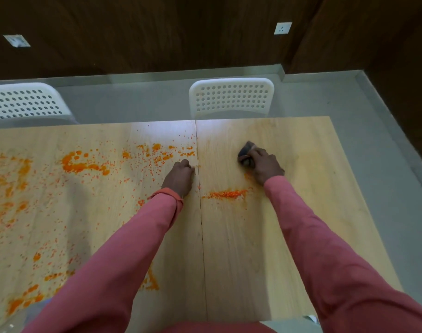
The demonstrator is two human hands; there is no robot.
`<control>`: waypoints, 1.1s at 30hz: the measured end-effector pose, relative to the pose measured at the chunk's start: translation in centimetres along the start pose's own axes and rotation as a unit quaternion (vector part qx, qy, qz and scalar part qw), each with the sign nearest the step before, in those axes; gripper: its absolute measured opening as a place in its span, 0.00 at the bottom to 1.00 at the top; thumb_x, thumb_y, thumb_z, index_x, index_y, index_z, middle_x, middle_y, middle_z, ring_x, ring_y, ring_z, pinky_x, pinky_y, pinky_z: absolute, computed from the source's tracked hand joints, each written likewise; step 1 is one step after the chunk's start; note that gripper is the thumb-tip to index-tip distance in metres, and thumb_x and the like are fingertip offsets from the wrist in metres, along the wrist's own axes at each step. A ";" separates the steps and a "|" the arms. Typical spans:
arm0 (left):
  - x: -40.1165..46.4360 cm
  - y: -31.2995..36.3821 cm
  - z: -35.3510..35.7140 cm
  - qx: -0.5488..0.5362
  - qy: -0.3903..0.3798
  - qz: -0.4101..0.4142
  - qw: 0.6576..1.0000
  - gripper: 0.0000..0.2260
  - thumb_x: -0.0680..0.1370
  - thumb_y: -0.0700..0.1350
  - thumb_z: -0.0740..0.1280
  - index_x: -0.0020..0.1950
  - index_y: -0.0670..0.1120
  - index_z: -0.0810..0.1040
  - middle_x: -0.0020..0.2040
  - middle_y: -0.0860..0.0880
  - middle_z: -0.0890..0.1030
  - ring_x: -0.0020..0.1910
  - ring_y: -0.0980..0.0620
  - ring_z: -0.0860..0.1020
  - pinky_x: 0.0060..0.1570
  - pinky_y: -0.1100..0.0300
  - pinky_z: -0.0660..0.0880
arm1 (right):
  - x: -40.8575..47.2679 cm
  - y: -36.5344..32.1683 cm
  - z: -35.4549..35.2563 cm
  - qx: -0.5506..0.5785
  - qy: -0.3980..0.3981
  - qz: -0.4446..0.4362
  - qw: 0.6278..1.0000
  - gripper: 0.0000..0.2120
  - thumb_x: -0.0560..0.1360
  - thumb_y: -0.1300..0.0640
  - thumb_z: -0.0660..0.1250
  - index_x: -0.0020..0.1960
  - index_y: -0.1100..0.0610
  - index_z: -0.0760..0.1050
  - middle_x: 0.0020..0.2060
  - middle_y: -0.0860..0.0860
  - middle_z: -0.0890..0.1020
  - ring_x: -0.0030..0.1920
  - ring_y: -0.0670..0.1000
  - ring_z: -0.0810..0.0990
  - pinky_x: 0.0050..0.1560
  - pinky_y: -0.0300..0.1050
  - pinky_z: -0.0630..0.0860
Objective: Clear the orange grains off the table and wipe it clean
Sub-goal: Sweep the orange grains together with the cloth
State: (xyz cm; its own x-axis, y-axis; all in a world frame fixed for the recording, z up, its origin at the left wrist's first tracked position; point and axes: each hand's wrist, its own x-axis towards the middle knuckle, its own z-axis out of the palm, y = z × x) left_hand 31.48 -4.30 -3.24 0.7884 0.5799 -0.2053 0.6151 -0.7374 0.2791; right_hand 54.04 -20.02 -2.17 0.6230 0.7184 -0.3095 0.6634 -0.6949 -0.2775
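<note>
Orange grains [82,164] lie scattered in heaps and specks over the left half of the light wooden table [241,248]. A short swept line of grains [226,194] sits just right of the table's centre seam. My right hand [265,165] presses a dark, blurred cloth or brush [246,151] onto the right half of the table, above that line. My left hand [180,176] rests as a closed fist on the table at the seam, nothing visible in it. Both arms wear pink sleeves.
Two white perforated chairs stand beyond the far table edge, one [231,97] at centre right and one [25,102] at far left. Grey floor [373,131] runs along the table's right side. Dark wood walls carry two sockets [282,28].
</note>
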 end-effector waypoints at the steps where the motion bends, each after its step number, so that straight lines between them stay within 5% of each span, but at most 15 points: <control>1: 0.0 0.0 0.0 0.005 -0.002 0.000 1.000 0.18 0.78 0.33 0.63 0.67 0.41 0.75 0.61 0.43 0.73 0.60 0.43 0.71 0.59 0.52 0.75 | -0.8 -1.3 0.5 0.001 -0.015 -0.015 1.000 0.21 0.81 0.57 0.55 0.71 0.40 0.67 0.75 0.47 0.65 0.66 0.61 0.70 0.62 0.64 0.72; 8: -0.8 -0.5 0.0 0.002 -0.008 0.019 1.000 0.18 0.78 0.36 0.62 0.68 0.41 0.74 0.66 0.42 0.72 0.64 0.43 0.70 0.62 0.51 0.73 | -5.4 -7.5 3.9 0.060 -0.033 -0.153 0.986 0.23 0.78 0.64 0.60 0.68 0.46 0.74 0.72 0.50 0.71 0.64 0.59 0.75 0.63 0.54 0.74; 13: -2.4 -1.2 0.0 0.000 -0.021 0.015 1.000 0.20 0.77 0.36 0.64 0.70 0.41 0.72 0.70 0.43 0.70 0.67 0.44 0.71 0.65 0.51 0.72 | -4.6 -0.8 1.9 0.113 0.100 -0.018 0.988 0.29 0.73 0.68 0.59 0.65 0.41 0.75 0.70 0.47 0.73 0.60 0.61 0.76 0.63 0.54 0.75; 17: -3.5 -1.3 -0.4 0.004 -0.029 0.010 1.000 0.20 0.77 0.36 0.65 0.69 0.41 0.73 0.69 0.44 0.71 0.64 0.43 0.74 0.63 0.51 0.74 | -5.4 2.4 2.4 0.032 0.051 0.135 0.989 0.23 0.80 0.61 0.55 0.71 0.44 0.69 0.74 0.50 0.67 0.64 0.64 0.71 0.63 0.59 0.74; 27: -7.0 -1.5 -0.3 -0.038 -0.060 -0.008 0.997 0.28 0.75 0.45 0.65 0.75 0.45 0.66 0.75 0.46 0.65 0.71 0.46 0.68 0.68 0.52 0.69 | -8.0 -12.2 6.7 0.059 0.028 -0.018 0.998 0.22 0.78 0.60 0.62 0.70 0.47 0.71 0.69 0.54 0.73 0.60 0.63 0.76 0.60 0.53 0.76; 33: -10.0 -2.8 0.7 -0.017 -0.060 -0.020 0.998 0.41 0.73 0.57 0.72 0.78 0.46 0.56 0.78 0.46 0.59 0.77 0.46 0.54 0.75 0.51 0.53 | -8.7 -5.6 4.6 0.110 0.119 0.098 0.982 0.16 0.82 0.53 0.58 0.67 0.42 0.73 0.63 0.56 0.76 0.55 0.63 0.79 0.58 0.52 0.76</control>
State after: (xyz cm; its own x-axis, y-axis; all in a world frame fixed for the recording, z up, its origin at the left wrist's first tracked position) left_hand 21.84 -8.30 -2.63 0.7600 0.5619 -0.3265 0.6471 -0.7008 0.3002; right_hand 42.99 -22.51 -2.08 0.8261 0.5396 -0.1623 0.4325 -0.7918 -0.4312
